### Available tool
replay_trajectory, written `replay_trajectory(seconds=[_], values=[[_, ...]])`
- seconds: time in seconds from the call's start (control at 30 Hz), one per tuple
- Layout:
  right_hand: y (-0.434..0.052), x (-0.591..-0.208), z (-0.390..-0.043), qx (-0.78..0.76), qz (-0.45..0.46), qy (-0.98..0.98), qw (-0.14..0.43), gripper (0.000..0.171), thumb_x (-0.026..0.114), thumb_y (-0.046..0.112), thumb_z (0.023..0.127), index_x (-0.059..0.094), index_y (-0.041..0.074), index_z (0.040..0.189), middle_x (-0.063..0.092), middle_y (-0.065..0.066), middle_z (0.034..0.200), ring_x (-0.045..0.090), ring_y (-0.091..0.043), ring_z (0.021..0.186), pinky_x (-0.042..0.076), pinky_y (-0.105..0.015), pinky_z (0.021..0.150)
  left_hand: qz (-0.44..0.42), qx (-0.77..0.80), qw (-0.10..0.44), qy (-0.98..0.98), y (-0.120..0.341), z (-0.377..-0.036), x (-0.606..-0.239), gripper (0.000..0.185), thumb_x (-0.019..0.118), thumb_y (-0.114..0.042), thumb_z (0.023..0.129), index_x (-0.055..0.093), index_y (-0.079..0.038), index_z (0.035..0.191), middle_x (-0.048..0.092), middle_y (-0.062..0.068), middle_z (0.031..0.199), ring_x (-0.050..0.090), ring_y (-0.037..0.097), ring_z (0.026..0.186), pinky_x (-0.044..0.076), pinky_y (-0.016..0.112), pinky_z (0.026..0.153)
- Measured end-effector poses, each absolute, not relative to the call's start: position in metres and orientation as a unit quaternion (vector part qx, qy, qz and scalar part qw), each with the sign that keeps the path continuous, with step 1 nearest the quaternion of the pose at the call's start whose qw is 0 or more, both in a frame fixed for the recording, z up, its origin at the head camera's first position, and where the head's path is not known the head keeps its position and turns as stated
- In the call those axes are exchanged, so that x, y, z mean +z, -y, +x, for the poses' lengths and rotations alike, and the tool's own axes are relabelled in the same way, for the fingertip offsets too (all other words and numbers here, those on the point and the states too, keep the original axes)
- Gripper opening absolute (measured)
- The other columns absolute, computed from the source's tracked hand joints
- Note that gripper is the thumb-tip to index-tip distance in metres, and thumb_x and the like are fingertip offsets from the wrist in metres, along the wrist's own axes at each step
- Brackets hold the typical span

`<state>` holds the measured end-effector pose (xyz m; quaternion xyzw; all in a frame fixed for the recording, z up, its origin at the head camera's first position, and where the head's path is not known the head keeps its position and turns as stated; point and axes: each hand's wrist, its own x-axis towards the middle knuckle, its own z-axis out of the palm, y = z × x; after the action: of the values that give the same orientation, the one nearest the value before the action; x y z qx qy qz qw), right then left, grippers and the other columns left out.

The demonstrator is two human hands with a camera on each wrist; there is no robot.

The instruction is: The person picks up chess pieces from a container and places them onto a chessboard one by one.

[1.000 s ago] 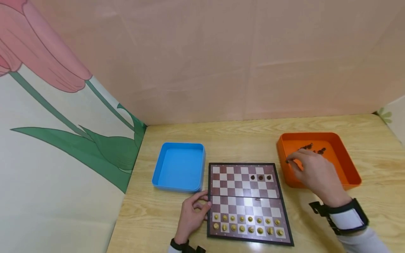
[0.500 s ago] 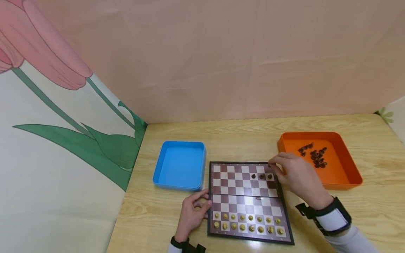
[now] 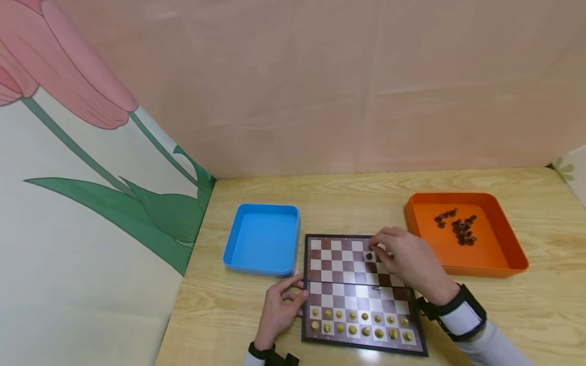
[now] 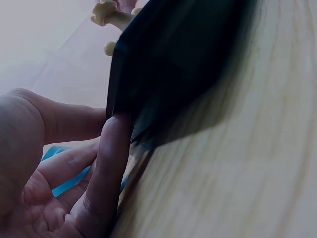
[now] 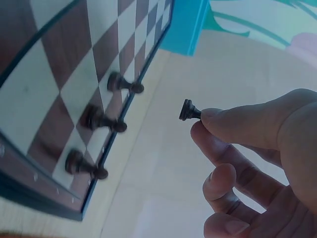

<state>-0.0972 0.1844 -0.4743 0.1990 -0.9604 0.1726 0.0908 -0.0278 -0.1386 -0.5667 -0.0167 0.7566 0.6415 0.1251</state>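
A folding chessboard (image 3: 341, 284) lies on the wooden table, with two rows of light pieces (image 3: 361, 325) along its near edge. My right hand (image 3: 374, 247) hovers over the far rows and pinches a small dark pawn (image 5: 189, 110) between thumb and forefinger. Three dark pieces (image 5: 101, 120) stand on the board's second-to-far row; in the head view only one dark piece (image 3: 369, 256) shows beside the hand. My left hand (image 3: 293, 295) rests against the board's left edge, a finger (image 4: 106, 168) pressed along it.
An orange tray (image 3: 503, 254) to the right holds several loose dark pieces (image 3: 458, 229). A blue tray (image 3: 263, 239) with nothing in it sits left of the board. A pink curtain wall stands behind and a flower-print panel to the left.
My right hand left the orange tray with a dark pawn and moved left over the board's far rows. The left hand stayed on the board's edge.
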Motion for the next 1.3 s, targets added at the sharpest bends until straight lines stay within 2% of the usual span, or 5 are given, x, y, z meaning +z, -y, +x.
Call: replay_trajectory(seconds=[0.27, 0.53, 1.3], values=[[-0.173, -0.485, -0.102, 0.192, 0.208, 0.957, 0.065, 0.016, 0.09, 0.008, 0.085, 0.083, 0.013, 0.098, 0.076, -0.002, 0.095, 0.064, -0.016, 0.079, 0.067, -0.039, 0.07, -0.017, 0.643, 0.125, -0.755, 0.139, -0.028, -0.568, 0.044, 0.078, -0.014, 0.098, 0.07, -0.01, 0.141, 0.071, 0.013, 0.118, 0.07, 0.011, 0.073, 0.068, 0.033, 0.058], [-0.167, -0.492, -0.106, 0.2, 0.209, 0.957, 0.034, 0.014, 0.088, 0.006, 0.086, 0.083, 0.014, 0.097, 0.073, 0.002, 0.089, 0.057, -0.01, 0.071, 0.06, -0.029, 0.063, -0.021, 0.647, 0.126, -0.752, 0.139, -0.027, -0.569, 0.045, 0.078, -0.013, 0.098, 0.069, -0.01, 0.141, 0.07, 0.013, 0.119, 0.07, 0.01, 0.073, 0.068, 0.033, 0.058], [-0.164, -0.501, -0.112, 0.197, 0.205, 0.959, -0.008, 0.011, 0.085, 0.01, 0.091, 0.083, 0.016, 0.1, 0.073, 0.003, 0.091, 0.06, -0.013, 0.077, 0.065, -0.038, 0.071, -0.014, 0.643, 0.125, -0.755, 0.14, -0.028, -0.571, 0.044, 0.078, -0.013, 0.098, 0.069, -0.011, 0.141, 0.07, 0.013, 0.118, 0.07, 0.011, 0.074, 0.068, 0.033, 0.058]])
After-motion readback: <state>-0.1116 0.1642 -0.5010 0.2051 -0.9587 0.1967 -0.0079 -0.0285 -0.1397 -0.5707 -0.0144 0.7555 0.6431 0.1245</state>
